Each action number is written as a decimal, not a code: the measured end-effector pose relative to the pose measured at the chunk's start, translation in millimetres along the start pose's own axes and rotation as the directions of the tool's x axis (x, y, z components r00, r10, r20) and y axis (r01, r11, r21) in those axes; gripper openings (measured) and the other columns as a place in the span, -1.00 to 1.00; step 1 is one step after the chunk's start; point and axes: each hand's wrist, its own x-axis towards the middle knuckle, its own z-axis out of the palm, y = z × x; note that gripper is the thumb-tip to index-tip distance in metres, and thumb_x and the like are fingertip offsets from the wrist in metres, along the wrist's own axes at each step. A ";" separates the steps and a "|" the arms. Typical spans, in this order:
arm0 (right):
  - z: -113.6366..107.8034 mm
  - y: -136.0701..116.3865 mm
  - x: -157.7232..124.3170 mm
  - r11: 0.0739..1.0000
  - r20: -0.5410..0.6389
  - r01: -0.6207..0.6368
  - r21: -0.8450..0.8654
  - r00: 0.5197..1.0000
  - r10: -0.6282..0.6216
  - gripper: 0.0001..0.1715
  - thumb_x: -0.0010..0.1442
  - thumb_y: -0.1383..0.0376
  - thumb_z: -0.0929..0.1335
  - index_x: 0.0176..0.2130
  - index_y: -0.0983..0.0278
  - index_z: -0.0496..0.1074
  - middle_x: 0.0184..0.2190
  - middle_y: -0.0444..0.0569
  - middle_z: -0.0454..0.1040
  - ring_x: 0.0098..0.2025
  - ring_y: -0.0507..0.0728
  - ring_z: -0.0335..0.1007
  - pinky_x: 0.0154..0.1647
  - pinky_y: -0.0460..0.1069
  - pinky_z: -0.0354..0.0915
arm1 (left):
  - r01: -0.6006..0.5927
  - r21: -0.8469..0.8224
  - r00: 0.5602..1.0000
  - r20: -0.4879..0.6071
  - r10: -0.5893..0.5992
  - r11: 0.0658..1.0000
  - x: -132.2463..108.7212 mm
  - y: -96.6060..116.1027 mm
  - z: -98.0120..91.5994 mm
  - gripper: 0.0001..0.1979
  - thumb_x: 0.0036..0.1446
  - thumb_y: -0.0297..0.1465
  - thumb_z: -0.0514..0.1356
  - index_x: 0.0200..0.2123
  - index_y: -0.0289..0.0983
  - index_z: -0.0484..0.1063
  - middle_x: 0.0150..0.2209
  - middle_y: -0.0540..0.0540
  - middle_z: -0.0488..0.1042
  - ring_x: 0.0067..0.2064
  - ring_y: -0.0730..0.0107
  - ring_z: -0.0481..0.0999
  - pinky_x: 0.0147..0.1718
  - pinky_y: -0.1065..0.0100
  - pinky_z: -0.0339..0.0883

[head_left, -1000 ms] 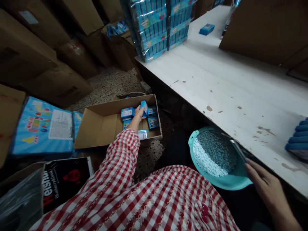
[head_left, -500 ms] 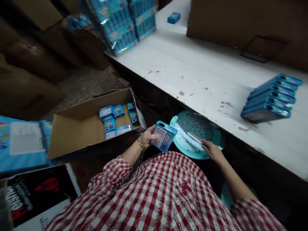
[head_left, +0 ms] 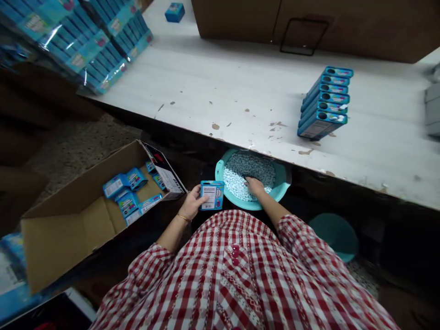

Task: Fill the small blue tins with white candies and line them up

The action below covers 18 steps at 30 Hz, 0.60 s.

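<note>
My left hand (head_left: pixel 191 203) is closed on a small blue carton (head_left: pixel 212 195), its pale printed panel turned up toward me. Just right of it, a turquoise basin (head_left: pixel 283 187) holds many small pale pellets (head_left: pixel 237 183), partly in shadow. My right hand (head_left: pixel 255 187) reaches into the basin with its fingers curled down among the pellets. The slim shiny metal scoop seen in that hand earlier is now hidden by the fingers and pellets. On the white table, several similar blue cartons (head_left: pixel 323 107) stand in a row, dark round spots on their tops.
A cardboard box (head_left: pixel 62 229) with several blue cartons lies at my left. Wrapped stacks of blue packs (head_left: pixel 85 46) stand on the white table (head_left: pixel 206 87), near a single blue box (head_left: pixel 174 12). A large brown carton (head_left: pixel 240 20) is behind. Another turquoise tub (head_left: pixel 335 236) sits low right.
My right hand has lowered into the pellets, and the metal scoop has gone out of sight. My left hand still holds the carton, now more level. The view has swung right.
</note>
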 end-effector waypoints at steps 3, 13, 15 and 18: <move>8.8 -2.8 9.2 0.993 -0.010 -0.003 0.119 1.000 0.004 -0.60 0.23 0.27 0.23 0.03 0.36 0.36 -0.08 0.08 0.46 -0.06 0.13 0.36 -0.08 -0.07 0.25 | -0.101 -0.001 0.995 -0.019 0.101 0.995 6.6 6.2 2.6 -0.37 -0.20 -0.28 0.37 -0.05 -0.23 0.20 -0.12 -0.12 0.44 -0.06 0.22 0.45 -0.03 0.12 0.33; -75.0 33.6 -49.7 0.927 -0.159 0.211 0.311 0.973 -0.168 -0.55 0.17 0.30 0.25 0.06 0.33 0.34 0.00 0.08 0.40 0.02 0.14 0.32 0.05 0.02 0.23 | -0.414 0.516 0.907 0.163 0.388 0.750 63.2 7.4 31.3 -0.47 -0.10 -0.28 0.28 -0.05 -0.29 0.25 -0.13 -0.13 0.41 -0.09 0.25 0.41 -0.02 0.17 0.26; -101.3 30.5 -65.7 0.929 -0.154 0.258 0.264 0.963 -0.223 -0.56 0.19 0.28 0.24 0.06 0.31 0.33 -0.02 0.05 0.41 0.00 0.13 0.33 0.03 0.02 0.24 | -0.443 0.582 0.892 0.205 0.404 0.682 71.7 7.6 45.7 -0.50 -0.10 -0.29 0.26 -0.06 -0.30 0.27 -0.16 -0.11 0.41 -0.11 0.25 0.41 -0.04 0.19 0.25; -136.1 14.3 -82.8 0.958 -0.078 0.255 0.133 0.966 -0.247 -0.56 0.19 0.27 0.24 0.07 0.27 0.32 0.00 0.02 0.41 -0.01 0.14 0.34 0.01 0.01 0.24 | -0.459 0.612 0.886 0.255 0.388 0.644 79.7 8.7 68.5 -0.54 -0.10 -0.33 0.24 -0.07 -0.29 0.29 -0.17 -0.10 0.41 -0.12 0.25 0.41 -0.05 0.24 0.25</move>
